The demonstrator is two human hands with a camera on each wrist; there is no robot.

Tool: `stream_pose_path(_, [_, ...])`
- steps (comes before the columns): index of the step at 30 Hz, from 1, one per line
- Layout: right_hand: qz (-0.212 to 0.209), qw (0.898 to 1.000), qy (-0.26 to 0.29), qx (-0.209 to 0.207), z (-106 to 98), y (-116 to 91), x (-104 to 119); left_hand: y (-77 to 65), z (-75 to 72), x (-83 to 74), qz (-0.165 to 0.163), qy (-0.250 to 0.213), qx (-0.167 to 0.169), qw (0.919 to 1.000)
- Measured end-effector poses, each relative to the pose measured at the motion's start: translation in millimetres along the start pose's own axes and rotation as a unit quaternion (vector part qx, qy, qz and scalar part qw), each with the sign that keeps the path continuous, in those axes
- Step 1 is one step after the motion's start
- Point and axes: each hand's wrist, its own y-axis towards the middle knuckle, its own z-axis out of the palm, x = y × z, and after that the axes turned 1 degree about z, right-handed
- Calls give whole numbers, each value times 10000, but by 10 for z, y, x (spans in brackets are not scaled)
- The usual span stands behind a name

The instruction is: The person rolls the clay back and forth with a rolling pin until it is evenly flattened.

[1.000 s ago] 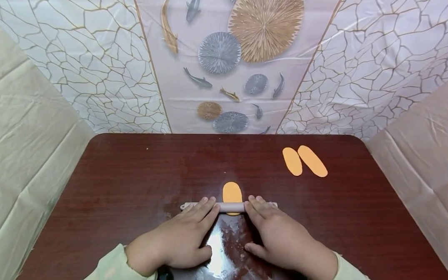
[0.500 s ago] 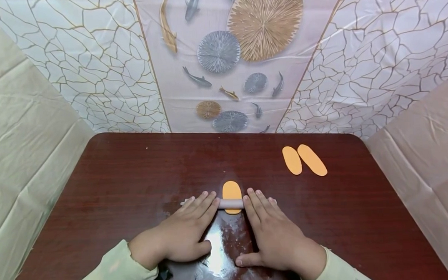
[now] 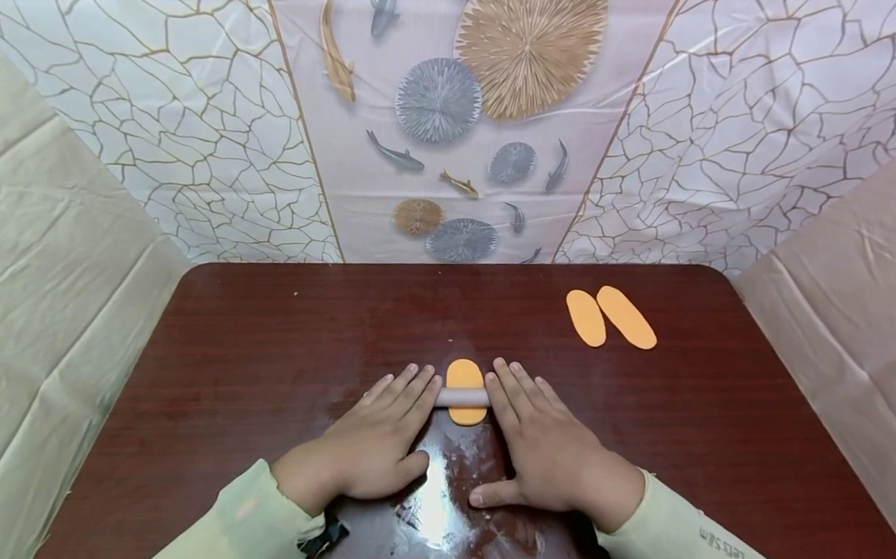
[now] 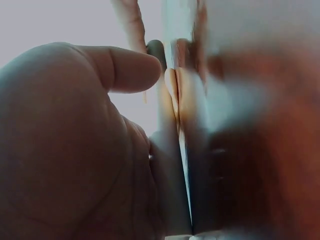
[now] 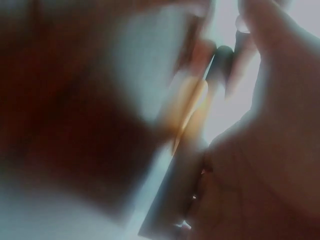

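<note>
A pale rolling pin [image 3: 462,397] lies crosswise over a flat orange oval of dough [image 3: 464,375] near the middle of the table. My left hand [image 3: 376,437] rests on the pin's left part with its fingers straight, and my right hand [image 3: 548,442] presses the right part the same way. Both thumbs are spread out toward each other near the tabletop. The hands cover the pin's two ends in the head view. In the left wrist view the pin [image 4: 172,165] runs under the palm, and the right wrist view shows the pin [image 5: 182,180] beside the palm, blurred.
Two more flat orange ovals of dough, a shorter one [image 3: 586,318] and a longer one [image 3: 626,317], lie at the back right of the dark red table [image 3: 271,346]. A patterned cloth [image 3: 444,188] hangs behind the table. Wet or whitish smears mark the tabletop between my arms.
Both hands have pushed forward, away from me, and the pin has rolled forward under them over the dough. My fingers reach farther past the pin now.
</note>
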Motion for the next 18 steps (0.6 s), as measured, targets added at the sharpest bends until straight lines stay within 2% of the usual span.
stream_pose_path(9, [-82, 9999, 94, 94, -68, 142, -116, 166, -95, 47, -91, 141, 110, 9998])
stream_pose_path(18, [-50, 10000, 60, 36, -89, 369, -238, 392, -204, 128, -362, 184, 220, 9989])
